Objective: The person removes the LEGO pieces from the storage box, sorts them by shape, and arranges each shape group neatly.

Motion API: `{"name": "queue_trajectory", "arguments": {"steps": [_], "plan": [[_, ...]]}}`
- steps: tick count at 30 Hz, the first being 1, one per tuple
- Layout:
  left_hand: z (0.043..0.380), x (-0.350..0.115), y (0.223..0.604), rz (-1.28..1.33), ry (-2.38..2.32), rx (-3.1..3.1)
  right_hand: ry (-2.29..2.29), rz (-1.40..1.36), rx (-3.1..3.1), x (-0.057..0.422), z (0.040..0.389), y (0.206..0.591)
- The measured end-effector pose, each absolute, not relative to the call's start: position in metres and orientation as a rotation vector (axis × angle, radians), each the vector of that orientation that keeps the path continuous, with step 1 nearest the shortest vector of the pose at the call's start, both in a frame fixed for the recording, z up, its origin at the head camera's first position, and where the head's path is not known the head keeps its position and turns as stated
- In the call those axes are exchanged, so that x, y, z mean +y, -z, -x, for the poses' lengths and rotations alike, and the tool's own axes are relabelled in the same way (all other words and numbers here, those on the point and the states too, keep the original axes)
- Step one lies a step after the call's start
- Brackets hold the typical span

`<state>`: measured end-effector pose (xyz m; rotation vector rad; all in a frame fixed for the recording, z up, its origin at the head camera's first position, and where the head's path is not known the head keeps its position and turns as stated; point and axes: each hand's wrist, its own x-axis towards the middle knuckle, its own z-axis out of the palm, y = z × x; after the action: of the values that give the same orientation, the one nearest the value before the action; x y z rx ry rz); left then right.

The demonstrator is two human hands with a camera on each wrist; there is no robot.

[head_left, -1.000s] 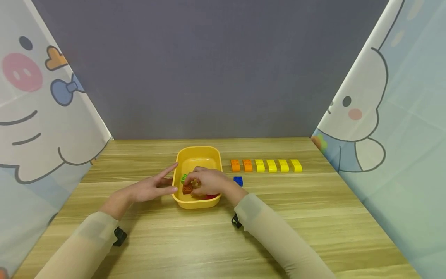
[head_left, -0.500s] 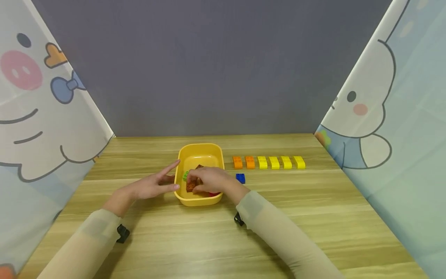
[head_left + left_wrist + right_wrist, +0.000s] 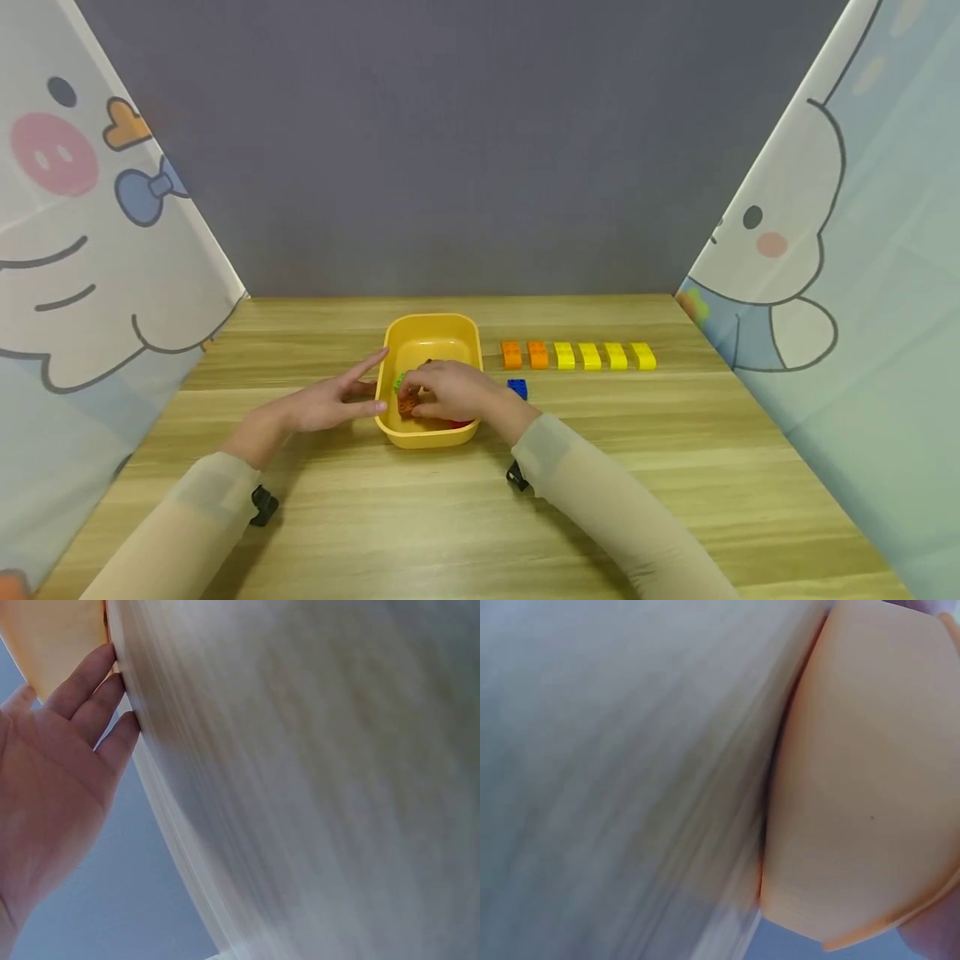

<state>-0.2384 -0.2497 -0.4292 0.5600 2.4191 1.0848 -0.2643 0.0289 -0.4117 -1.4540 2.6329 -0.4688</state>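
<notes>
My right hand (image 3: 450,392) reaches over the near right side of a yellow plastic bin (image 3: 431,440). Its curled index finger and thumb pinch a reddish-brown toy building brick (image 3: 407,406) low inside. A green brick (image 3: 399,382) lies behind the fingers, and a red piece (image 3: 459,423) shows under the palm. Part of the bin's contents is hidden by this hand. My left hand (image 3: 322,404) spreads straight fingers along the bin's left wall, thumb and fingertips against it. In the left wrist view the left hand (image 3: 67,765) touches the bin with extended fingers; the right wrist view shows mostly bin wall (image 3: 862,772).
Right of the bin, two orange bricks (image 3: 512,355) and several yellow bricks (image 3: 590,357) form a spaced row. A blue brick (image 3: 517,388) sits just in front, close to the right wrist. A grey panel (image 3: 465,150) stands behind the wooden table (image 3: 390,533), with printed cloth at both sides.
Inside the bin, the right fingers have shifted slightly and closed in around the brown brick, which has turned a little. The left hand stays against the bin; the head view has shifted slightly.
</notes>
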Motion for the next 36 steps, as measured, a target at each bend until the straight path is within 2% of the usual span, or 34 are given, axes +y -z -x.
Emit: {"name": "queue_trajectory", "arguments": {"steps": [9, 18, 26, 36], "plan": [[0.236, -0.254, 0.438, -0.537, -1.08, 2.419, 0.817, 1.445, 2.546, 0.044, 0.256, 0.399], [0.237, -0.251, 0.435, -0.516, -1.06, 2.43, 1.206, 1.236, 2.479, 0.102, 0.256, 0.388], [0.237, -0.25, 0.431, -0.532, -1.058, 2.438, 1.236, 1.051, 2.643, 0.162, 0.261, 0.387], [0.237, -0.249, 0.43, -0.529, -1.045, 2.451, 1.2, 0.84, 2.734, 0.208, 0.27, 0.396]]}}
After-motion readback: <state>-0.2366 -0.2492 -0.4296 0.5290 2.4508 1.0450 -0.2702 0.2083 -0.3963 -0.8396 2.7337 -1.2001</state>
